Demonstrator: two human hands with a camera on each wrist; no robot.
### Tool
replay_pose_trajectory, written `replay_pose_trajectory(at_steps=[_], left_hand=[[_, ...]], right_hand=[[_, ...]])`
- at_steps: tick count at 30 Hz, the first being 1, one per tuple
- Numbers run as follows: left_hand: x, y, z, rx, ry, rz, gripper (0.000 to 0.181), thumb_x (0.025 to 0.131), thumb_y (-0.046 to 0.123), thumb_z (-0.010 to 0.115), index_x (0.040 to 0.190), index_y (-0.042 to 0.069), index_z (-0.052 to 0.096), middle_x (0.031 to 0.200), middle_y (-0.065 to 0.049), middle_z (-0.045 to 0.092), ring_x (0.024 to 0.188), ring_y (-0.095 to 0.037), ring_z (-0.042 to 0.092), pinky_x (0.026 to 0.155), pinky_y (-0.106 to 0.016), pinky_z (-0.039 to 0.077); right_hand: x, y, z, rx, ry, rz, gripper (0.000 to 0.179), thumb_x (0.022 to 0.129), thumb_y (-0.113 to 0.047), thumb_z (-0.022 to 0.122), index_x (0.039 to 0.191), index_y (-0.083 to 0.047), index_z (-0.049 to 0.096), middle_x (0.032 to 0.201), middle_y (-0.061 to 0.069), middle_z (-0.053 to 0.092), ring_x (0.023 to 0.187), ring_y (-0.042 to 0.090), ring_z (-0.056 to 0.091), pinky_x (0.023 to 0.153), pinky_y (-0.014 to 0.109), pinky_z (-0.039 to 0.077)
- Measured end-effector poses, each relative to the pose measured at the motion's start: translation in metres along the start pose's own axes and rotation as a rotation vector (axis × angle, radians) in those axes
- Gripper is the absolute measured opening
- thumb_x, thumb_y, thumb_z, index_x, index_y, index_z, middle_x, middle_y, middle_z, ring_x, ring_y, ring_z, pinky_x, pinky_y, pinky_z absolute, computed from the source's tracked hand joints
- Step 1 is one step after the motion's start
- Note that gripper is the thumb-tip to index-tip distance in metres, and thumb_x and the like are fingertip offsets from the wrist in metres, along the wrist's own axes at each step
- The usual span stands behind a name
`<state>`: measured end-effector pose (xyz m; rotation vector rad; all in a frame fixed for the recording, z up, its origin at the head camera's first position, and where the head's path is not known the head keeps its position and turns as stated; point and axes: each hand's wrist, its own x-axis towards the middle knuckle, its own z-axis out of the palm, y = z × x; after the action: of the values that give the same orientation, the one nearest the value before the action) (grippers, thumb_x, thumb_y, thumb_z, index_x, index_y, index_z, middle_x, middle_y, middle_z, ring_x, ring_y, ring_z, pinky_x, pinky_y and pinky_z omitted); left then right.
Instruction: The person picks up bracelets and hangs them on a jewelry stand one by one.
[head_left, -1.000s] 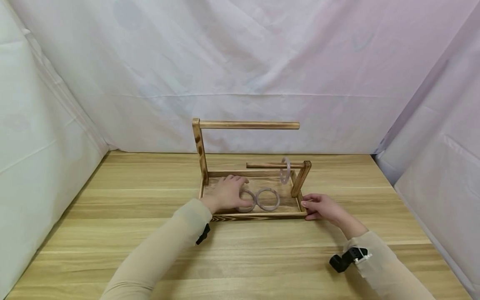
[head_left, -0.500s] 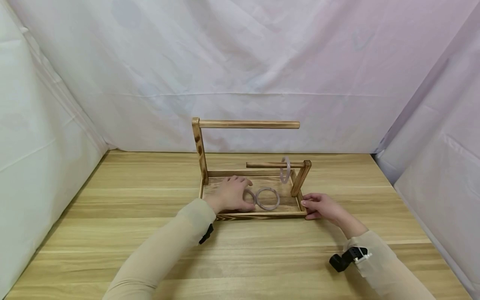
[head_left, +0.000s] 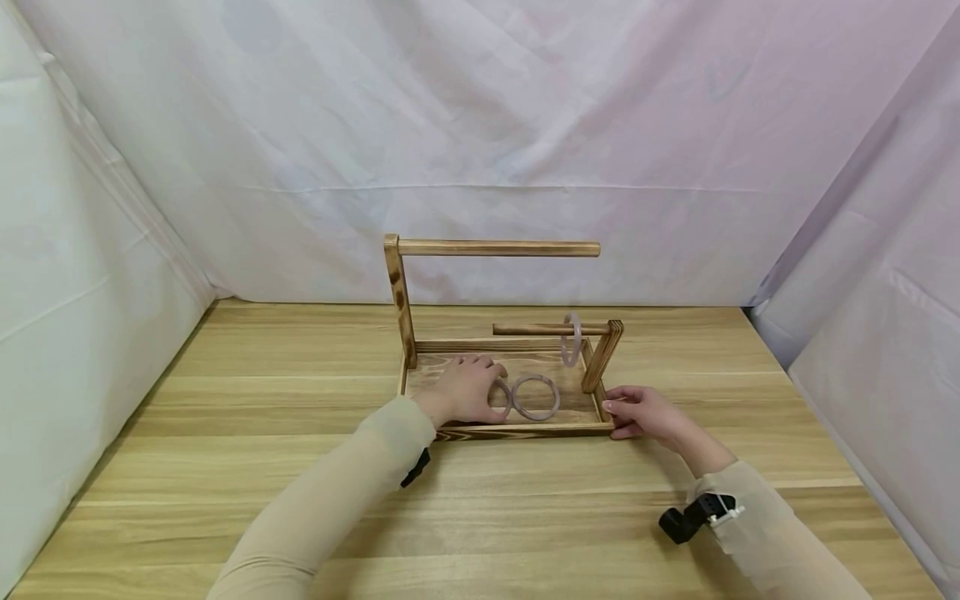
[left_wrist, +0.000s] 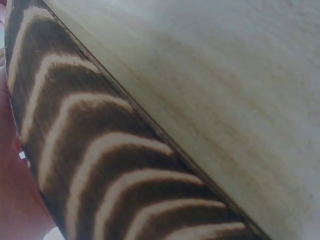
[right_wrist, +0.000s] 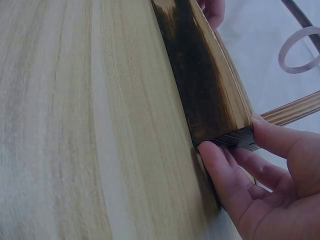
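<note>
A wooden tray stand (head_left: 525, 431) sits on the table. In the head view my left hand (head_left: 467, 392) reaches into it, thumb and fingers curved round the left bangle (head_left: 508, 402), which they largely hide. Beside that lies a second translucent bangle (head_left: 556, 405), flat on the tray floor. A third bangle (head_left: 577, 335) hangs on the low bar (head_left: 525, 330). My right hand (head_left: 648, 415) holds the tray's front right corner; in the right wrist view the thumb presses the rim and the fingers lie along the outer end. The left wrist view is mostly the dark-grained front wall (left_wrist: 110, 140).
A taller post on the tray's left carries a long upper bar (head_left: 498, 248) with its free end to the right. The low bar's post (head_left: 602, 358) rises at the right end. White cloth (head_left: 480, 125) hangs behind and at both sides of the wooden table (head_left: 300, 375).
My left hand has slid a little to the right over the left bangle, and its thumb and fingers have closed in around it. The right hand stays at the tray corner.
</note>
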<state>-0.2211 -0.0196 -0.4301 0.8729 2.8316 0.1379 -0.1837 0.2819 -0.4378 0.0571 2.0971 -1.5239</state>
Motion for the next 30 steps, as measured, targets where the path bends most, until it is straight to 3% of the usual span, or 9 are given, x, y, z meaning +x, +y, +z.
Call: replay_pose_trajectory(at_steps=[12,21,30], left_hand=[[0.0018,0.0008,-0.0013,-0.01,-0.026,0.032,0.055,0.079,0.051,0.065,0.126,0.023,0.056,0.117,-0.001,0.054,0.11,-0.021,0.052,0.093,-0.043,0.045],[0.0018,0.0004,-0.0027,-0.094,-0.054,0.05,0.055,0.079,0.041,0.069,0.127,0.019,0.055,0.117,-0.006,0.052,0.106,-0.021,0.048,0.085,-0.035,0.048],[0.0011,-0.0032,-0.0063,-0.158,0.0,0.055,0.051,0.076,0.037,0.071,0.121,0.016,0.059,0.114,-0.006,0.054,0.101,-0.021,0.048,0.081,-0.034,0.048]], right_hand=[[-0.0005,0.0007,0.0002,0.002,0.001,-0.004,0.049,0.097,-0.013,0.048,0.13,0.019,0.032,0.089,0.003,0.053,0.077,0.01,0.055,0.072,0.027,0.057],[-0.0012,-0.0017,0.0013,0.005,0.006,0.01,0.05,0.097,-0.014,0.048,0.132,0.019,0.031,0.089,0.004,0.051,0.077,0.01,0.054,0.073,0.028,0.057],[-0.0006,-0.0023,0.0007,0.005,0.005,0.015,0.05,0.097,-0.013,0.047,0.132,0.019,0.031,0.088,0.003,0.051,0.077,0.01,0.054,0.072,0.027,0.057]])
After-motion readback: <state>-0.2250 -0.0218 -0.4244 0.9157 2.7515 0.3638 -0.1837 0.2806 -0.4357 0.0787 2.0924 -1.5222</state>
